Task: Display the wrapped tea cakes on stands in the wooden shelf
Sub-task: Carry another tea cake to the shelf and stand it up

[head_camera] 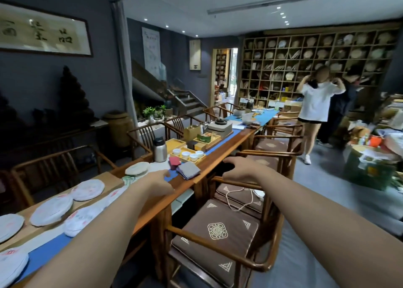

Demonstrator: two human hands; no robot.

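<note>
Your bare forearms reached out from the bottom corners, both hands empty. Your left hand (160,178) hovered over the long wooden bench (209,160) near its right edge, fingers loosely curled and apart, close to a folded grey cloth (188,170) and a red one (175,161). Your right hand (236,167) hung past that edge, above the brown-cushioned wooden armchairs (214,233), fingers spread and closed on nothing.

Open floor ran to the right of the chair row; three chairs showed along that side, tucked against the bench. A blue runner (50,251) followed the bench's near edge.

About seven round white paper-wrapped tea cakes (52,210) lay flat at the left, some on a pale board (109,182); one more sat farther along beside a steel flask (159,149). Four white cups (189,154) stood on a yellow tray.

Across the grey-walled room, the tall wooden grid shelf (316,61) held many cakes already, well apart from your hands. A person in a white top (316,104) stood before it, arms raised.
</note>
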